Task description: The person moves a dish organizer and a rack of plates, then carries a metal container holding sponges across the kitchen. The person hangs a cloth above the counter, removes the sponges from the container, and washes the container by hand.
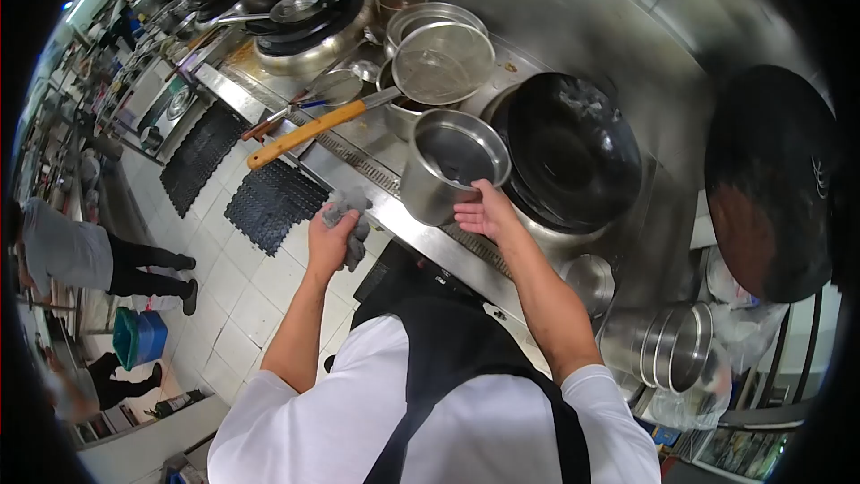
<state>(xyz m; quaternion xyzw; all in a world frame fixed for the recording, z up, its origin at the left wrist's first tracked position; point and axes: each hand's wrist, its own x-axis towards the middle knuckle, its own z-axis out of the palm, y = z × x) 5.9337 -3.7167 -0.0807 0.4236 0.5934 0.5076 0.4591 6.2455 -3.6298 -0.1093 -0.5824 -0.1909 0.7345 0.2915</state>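
Observation:
A crumpled grey cloth (351, 220) is gripped in my left hand (331, 237), which is in front of the stove's steel edge. My right hand (488, 213) has its thumb at the rim of a deep steel pot (430, 188) and its fingers along the pot's outer side. Dark liquid or a dark bottom shows inside the pot. Just behind it, a round mesh strainer (443, 63) with a wooden handle (309, 133) rests over another pot. A large black wok (573, 152) stands right of the steel pot.
More woks and pans (313, 31) stand farther left along the stove (385, 206). Another black wok (766, 184) leans at the right, above stacked steel pots (685, 350). Black mats (273, 204) lie on the tiled floor. Two people are at the left, near a blue-green bin (141, 339).

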